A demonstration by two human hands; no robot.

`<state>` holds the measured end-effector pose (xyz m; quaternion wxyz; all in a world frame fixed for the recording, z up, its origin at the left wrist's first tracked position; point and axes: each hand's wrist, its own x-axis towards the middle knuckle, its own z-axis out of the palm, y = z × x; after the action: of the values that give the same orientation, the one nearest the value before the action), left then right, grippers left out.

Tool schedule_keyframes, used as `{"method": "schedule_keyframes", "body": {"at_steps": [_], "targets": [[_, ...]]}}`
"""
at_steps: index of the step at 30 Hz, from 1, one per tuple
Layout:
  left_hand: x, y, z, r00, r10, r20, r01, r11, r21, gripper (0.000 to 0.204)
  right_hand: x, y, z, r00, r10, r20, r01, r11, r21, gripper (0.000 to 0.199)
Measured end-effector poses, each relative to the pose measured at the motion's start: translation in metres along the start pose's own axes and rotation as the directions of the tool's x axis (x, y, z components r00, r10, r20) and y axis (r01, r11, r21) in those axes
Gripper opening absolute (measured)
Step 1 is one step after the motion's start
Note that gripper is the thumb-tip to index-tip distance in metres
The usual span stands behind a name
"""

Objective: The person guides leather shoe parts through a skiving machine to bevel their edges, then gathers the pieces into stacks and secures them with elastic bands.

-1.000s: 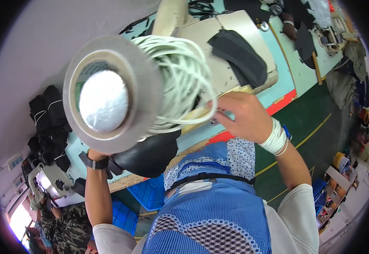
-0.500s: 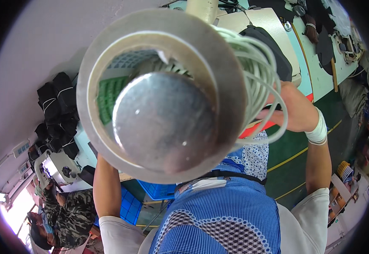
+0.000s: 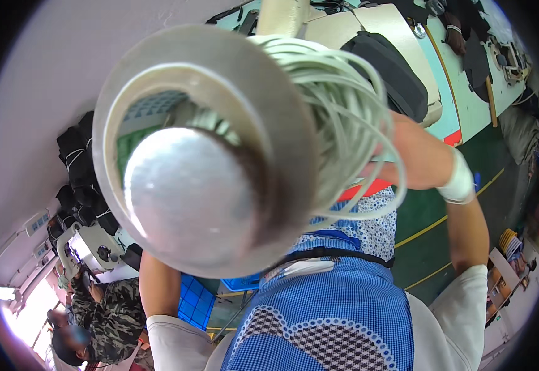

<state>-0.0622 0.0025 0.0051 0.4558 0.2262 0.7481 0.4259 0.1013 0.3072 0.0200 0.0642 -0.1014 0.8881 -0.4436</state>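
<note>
A large grey metal spool wound with white cord fills the middle of the view, very close to the camera, with its round end cap facing me. My right hand, with a white band at the wrist, grips the spool from the right, its fingers buried behind the cord loops. My left forearm rises from below into the back of the spool, which hides the hand. I wear a blue checked apron.
A pale worktable with black fabric pieces lies behind the spool. Black bundles are stacked at the left. A blue crate and green floor with yellow lines sit below. A person in camouflage is at the lower left.
The spool has come up much closer to the camera and now covers most of the view. My right hand has shifted to the right with it, and my left hand has gone out of sight.
</note>
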Motion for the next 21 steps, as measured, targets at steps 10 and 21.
{"method": "schedule_keyframes", "body": {"at_steps": [10, 21], "targets": [[-0.009, -0.059, -0.017, 0.979, 0.188, 0.078, -0.202, 0.944, 0.261, 0.019, -0.024, -0.001, -0.028, 0.964, 0.256, 0.068, -0.264, 0.95, 0.168, 0.014], [-0.017, -0.067, 0.036, 0.996, 0.087, 0.026, -0.088, 0.996, 0.027, 0.02, -0.008, -0.037, -0.04, 0.947, 0.12, -0.297, -0.161, 0.98, -0.118, 0.016]]}}
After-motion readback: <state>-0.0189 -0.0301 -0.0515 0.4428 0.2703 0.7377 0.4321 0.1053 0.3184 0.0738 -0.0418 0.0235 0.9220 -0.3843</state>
